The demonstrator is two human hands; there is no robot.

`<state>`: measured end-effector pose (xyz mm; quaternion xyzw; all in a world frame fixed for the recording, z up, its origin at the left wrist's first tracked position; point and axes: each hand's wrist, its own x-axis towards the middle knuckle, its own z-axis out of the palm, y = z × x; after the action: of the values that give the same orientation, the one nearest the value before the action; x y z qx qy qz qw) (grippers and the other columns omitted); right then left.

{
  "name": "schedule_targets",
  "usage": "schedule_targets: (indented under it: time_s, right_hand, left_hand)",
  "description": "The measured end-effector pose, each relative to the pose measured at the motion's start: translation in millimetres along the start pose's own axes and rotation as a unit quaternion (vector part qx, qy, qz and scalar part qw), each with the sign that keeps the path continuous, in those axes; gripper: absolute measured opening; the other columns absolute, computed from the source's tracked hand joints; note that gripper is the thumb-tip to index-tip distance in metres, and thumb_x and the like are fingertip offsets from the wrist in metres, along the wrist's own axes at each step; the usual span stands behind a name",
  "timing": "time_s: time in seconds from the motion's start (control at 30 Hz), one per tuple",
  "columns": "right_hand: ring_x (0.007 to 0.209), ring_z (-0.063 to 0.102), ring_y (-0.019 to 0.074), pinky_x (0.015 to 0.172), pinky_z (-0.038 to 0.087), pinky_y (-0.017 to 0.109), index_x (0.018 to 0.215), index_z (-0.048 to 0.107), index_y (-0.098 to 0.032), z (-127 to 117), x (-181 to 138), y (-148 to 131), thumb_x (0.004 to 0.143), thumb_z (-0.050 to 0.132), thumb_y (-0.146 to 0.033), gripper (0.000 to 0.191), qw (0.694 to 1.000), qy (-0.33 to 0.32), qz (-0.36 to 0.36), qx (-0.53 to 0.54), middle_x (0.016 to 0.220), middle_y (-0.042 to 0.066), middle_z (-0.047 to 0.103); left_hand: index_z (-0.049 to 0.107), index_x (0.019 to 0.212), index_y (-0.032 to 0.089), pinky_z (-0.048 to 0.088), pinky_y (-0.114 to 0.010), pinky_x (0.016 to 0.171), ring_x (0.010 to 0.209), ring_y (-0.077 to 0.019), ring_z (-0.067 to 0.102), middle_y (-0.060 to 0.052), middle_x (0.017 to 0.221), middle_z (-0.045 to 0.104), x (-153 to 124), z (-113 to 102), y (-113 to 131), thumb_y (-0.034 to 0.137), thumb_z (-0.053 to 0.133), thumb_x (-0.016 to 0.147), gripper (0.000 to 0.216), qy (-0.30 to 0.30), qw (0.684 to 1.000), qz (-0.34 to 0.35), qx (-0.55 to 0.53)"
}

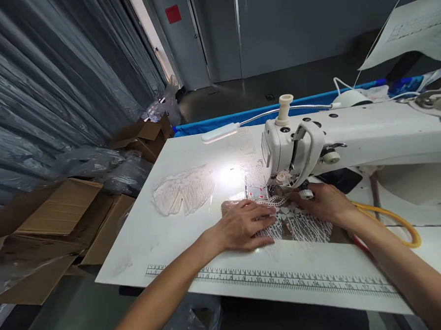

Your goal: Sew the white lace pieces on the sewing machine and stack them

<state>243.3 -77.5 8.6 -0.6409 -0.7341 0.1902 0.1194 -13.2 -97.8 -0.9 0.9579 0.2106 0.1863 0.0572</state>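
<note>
White surface (143,238): ruler scale (271,279) printed along near edge; 8, 10, 12 legible. Sewing machine (370,137) along right side. Paper sheet (409,27) above far right corner, print unreadable. White lace (308,227) between machine head and near edge. Forearms cross near edge, converging. Left hand (246,225): palm down, fingers spread, on lace. Right hand (324,204): fingers bent, touching lace; grip cannot be told.

Grey wall (302,27), pleated curtain (53,70) at left
A red sheet (173,14) hangs on the door (185,51); open cardboard boxes (60,205) stand near the curtain; a gooseneck lamp (221,133) lights the white counter (136,243).
</note>
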Motion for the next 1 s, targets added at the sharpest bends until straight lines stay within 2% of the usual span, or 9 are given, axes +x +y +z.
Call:
schedule_targets:
  time_s: [0.17,0.33,0.47,0.57,0.63,0.7,0.77,0.9,1.0]
  right_hand:
    - [0.052,0.05,0.0164,0.048,0.032,0.028,0.072,0.056,-0.023,-7.8,-10.4,16.5,0.077,0.061,-0.054,0.031,0.998,-0.049,-0.015,0.026,0.057,-0.001,0.055]
    - [0.052,0.046,0.0132,0.047,0.036,0.026,0.072,0.055,-0.022,4.0,-23.2,6.3,0.078,0.064,-0.054,0.034,0.964,-0.111,0.022,0.242,0.058,-0.003,0.051]
    - [0.067,0.061,0.0172,0.057,0.05,0.029,0.1,0.062,-0.018,13.8,-28.4,-35.2,0.074,0.071,-0.052,0.043,0.882,-0.156,0.06,0.44,0.081,0.004,0.066]
    - [0.09,0.066,0.0211,0.078,0.055,0.034,0.116,0.06,-0.018,16.8,-26.6,-48.9,0.08,0.066,-0.05,0.049,0.851,-0.174,0.019,0.496,0.102,0.008,0.068]
    - [0.096,0.066,0.0229,0.085,0.054,0.037,0.117,0.062,-0.02,17.8,-23.2,-41.8,0.085,0.06,-0.051,0.045,0.887,-0.142,-0.02,0.438,0.105,0.008,0.069]
    - [0.09,0.067,0.0244,0.082,0.055,0.04,0.117,0.064,-0.022,18.0,-20.0,-27.6,0.088,0.054,-0.05,0.041,0.945,-0.081,-0.036,0.314,0.099,0.007,0.071]
    - [0.084,0.068,0.0247,0.077,0.055,0.041,0.118,0.064,-0.023,18.1,-18.6,-14.5,0.092,0.048,-0.046,0.038,0.977,-0.038,-0.076,0.195,0.093,0.006,0.072]
    - [0.091,0.066,0.0237,0.081,0.054,0.04,0.127,0.059,-0.023,24.3,-20.9,-5.8,0.096,0.04,-0.039,0.039,0.969,-0.011,-0.231,0.086,0.108,0.009,0.068]
    - [0.093,0.063,0.0244,0.078,0.055,0.041,0.131,0.055,-0.024,34.3,-22.3,-7.9,0.097,0.036,-0.035,0.04,0.959,0.022,-0.283,0.013,0.111,0.013,0.062]
  left_hand:
    - [0.06,0.119,0.017,0.042,-0.047,0.099,0.113,-0.0257,0.058,-0.011,0.13,0.059,-8.7,-1.7,3.7,0.046,0.057,0.089,0.042,-0.034,0.999,-0.031,-0.027]
    - [0.061,0.115,0.016,0.046,-0.047,0.093,0.108,-0.0264,0.06,-0.012,0.12,0.063,-9.2,-10.6,5.4,0.051,0.062,0.085,0.046,0.029,0.98,-0.135,-0.141]
    - [0.038,0.139,0.018,0.053,-0.034,0.069,0.088,-0.0214,0.064,-0.014,0.112,0.062,-8.7,-21.7,8.6,0.061,0.065,0.077,0.08,0.014,0.875,-0.272,-0.4]
    - [0.028,0.145,0.019,0.05,-0.032,0.066,0.079,-0.0191,0.062,-0.01,0.102,0.062,-9.2,-24.9,10.1,0.057,0.07,0.074,0.09,0.003,0.827,-0.369,-0.424]
    - [0.033,0.143,0.019,0.046,-0.031,0.066,0.072,-0.0173,0.059,-0.005,0.088,0.061,-9.5,-23.9,10.1,0.053,0.069,0.076,0.083,0.013,0.828,-0.422,-0.369]
    - [0.04,0.139,0.019,0.043,-0.03,0.064,0.066,-0.0155,0.053,0.001,0.075,0.056,-9.8,-22.5,9.2,0.05,0.064,0.081,0.07,0.019,0.836,-0.441,-0.326]
    - [0.044,0.135,0.018,0.039,-0.027,0.061,0.062,-0.0135,0.047,0.004,0.066,0.048,-10.0,-22.6,7.5,0.048,0.061,0.083,0.062,0.017,0.843,-0.441,-0.308]
    - [0.047,0.132,0.017,0.032,-0.024,0.056,0.056,-0.011,0.037,0.007,0.063,0.037,-10.1,-26.7,3.2,0.045,0.062,0.081,0.06,0.017,0.842,-0.449,-0.299]
    - [0.05,0.13,0.017,0.031,-0.023,0.055,0.057,-0.0106,0.036,0.006,0.064,0.035,-9.8,-27.8,0.8,0.045,0.065,0.079,0.061,0.014,0.837,-0.461,-0.295]
